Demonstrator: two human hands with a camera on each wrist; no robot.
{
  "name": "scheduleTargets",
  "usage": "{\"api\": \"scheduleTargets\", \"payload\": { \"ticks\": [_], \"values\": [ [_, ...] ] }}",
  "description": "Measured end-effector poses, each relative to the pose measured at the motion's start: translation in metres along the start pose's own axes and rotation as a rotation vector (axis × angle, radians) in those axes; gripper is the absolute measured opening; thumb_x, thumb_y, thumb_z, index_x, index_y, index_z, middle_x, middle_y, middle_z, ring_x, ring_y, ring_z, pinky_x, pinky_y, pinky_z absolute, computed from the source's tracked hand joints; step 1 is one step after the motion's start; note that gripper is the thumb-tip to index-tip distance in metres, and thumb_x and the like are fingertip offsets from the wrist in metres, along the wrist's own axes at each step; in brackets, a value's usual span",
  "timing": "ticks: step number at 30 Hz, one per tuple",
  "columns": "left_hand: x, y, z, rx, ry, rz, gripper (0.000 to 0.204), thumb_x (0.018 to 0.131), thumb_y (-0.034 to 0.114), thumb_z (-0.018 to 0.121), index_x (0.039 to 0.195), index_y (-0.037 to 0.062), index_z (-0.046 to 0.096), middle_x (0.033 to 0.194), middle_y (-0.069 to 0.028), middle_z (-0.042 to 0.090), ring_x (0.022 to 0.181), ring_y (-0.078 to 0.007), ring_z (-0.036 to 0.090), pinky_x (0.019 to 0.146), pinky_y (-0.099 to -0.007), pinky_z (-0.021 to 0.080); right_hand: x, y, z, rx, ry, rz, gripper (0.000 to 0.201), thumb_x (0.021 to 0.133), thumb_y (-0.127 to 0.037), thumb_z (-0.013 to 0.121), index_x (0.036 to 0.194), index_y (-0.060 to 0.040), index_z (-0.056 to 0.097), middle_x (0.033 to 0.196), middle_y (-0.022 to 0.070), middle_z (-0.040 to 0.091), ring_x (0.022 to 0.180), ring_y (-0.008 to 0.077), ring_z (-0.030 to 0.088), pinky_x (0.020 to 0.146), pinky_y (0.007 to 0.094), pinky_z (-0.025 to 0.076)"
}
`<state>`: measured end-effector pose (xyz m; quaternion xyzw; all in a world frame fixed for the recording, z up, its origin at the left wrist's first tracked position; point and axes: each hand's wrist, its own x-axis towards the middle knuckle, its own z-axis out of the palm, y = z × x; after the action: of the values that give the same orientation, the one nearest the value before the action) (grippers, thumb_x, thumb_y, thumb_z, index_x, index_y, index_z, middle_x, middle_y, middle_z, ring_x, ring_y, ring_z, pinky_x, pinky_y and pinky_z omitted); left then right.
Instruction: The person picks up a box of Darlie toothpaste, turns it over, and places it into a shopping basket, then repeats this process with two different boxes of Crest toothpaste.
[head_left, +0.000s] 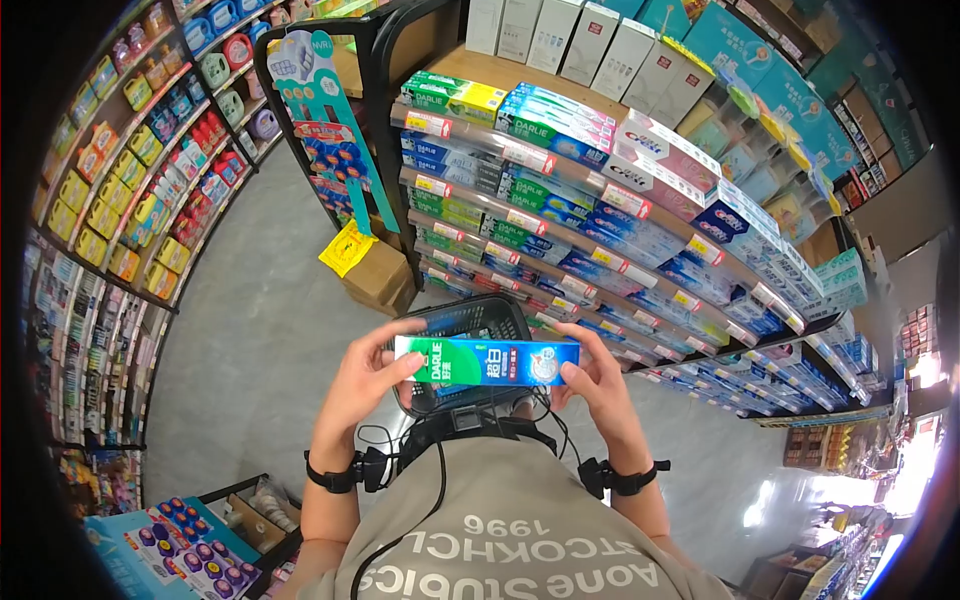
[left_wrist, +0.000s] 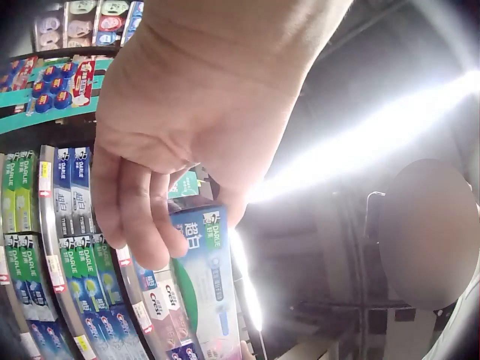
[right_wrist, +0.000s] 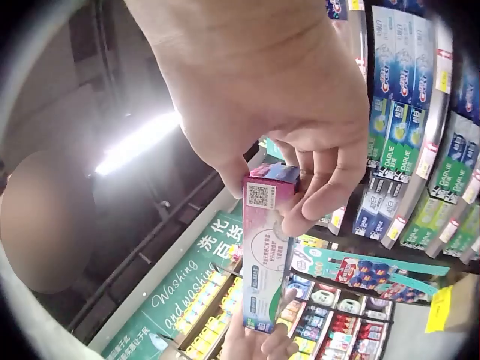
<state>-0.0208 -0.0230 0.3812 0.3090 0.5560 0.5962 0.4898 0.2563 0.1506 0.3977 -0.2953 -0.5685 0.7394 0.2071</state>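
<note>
A green and blue toothpaste box (head_left: 487, 362) lies level between two hands in the head view, above a black basket (head_left: 510, 318). My left hand (head_left: 372, 375) pinches its green end between thumb and fingers; my right hand (head_left: 600, 385) pinches the blue end. In the left wrist view the left hand (left_wrist: 180, 135) holds one end of the box (left_wrist: 211, 285), fingers curled beside it. The right wrist view has the right hand (right_wrist: 277, 120) gripping the end with a code label on the box (right_wrist: 264, 255), and the left fingers at the far end.
Shelves of toothpaste boxes (head_left: 540, 215) stand in front and to the right. Curved shelves of bottles (head_left: 150, 150) line the left. A cardboard box (head_left: 378, 278) with a yellow bag (head_left: 347, 248) sits beyond the basket. Grey floor (head_left: 235, 330) lies between the shelves.
</note>
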Motion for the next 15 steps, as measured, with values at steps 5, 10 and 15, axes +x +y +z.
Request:
{"api": "scheduleTargets", "payload": {
  "ticks": [5, 10, 15],
  "values": [
    [0.000, -0.004, -0.006, -0.042, -0.064, 0.032, 0.041, 0.101, 0.015, 0.066, 0.136, 0.0004, 0.052, 0.084, -0.0056, 0.068, 0.060, -0.0104, 0.062, 0.058, -0.0258, 0.050, 0.000, 0.012, -0.009, 0.036, -0.073, -0.035, 0.050, 0.101, -0.017, 0.067, 0.146, -0.0041, 0.049, 0.084, 0.0080, 0.067, 0.070, 0.0153, 0.069, 0.062, 0.0261, 0.055],
    [-0.005, 0.001, -0.004, -0.044, -0.033, 0.019, 0.044, 0.094, 0.011, 0.074, 0.132, -0.0010, 0.056, 0.082, -0.0036, 0.068, 0.057, -0.0087, 0.060, 0.048, -0.0231, 0.045, -0.004, 0.010, -0.006, 0.076, -0.074, -0.037, 0.049, 0.099, -0.016, 0.070, 0.141, -0.0008, 0.051, 0.084, 0.0096, 0.069, 0.071, 0.0154, 0.069, 0.062, 0.0260, 0.054],
    [-0.006, -0.002, -0.010, 0.027, 0.014, -0.042, 0.029, 0.090, 0.011, 0.079, 0.113, -0.0008, 0.066, 0.076, -0.0002, 0.068, 0.056, -0.0038, 0.056, 0.045, -0.0198, 0.039, -0.001, 0.011, -0.008, 0.088, -0.051, 0.039, 0.040, 0.098, -0.018, 0.071, 0.130, 0.0025, 0.058, 0.075, 0.0092, 0.069, 0.059, 0.0127, 0.065, 0.052, 0.0230, 0.049]
  ]
}}
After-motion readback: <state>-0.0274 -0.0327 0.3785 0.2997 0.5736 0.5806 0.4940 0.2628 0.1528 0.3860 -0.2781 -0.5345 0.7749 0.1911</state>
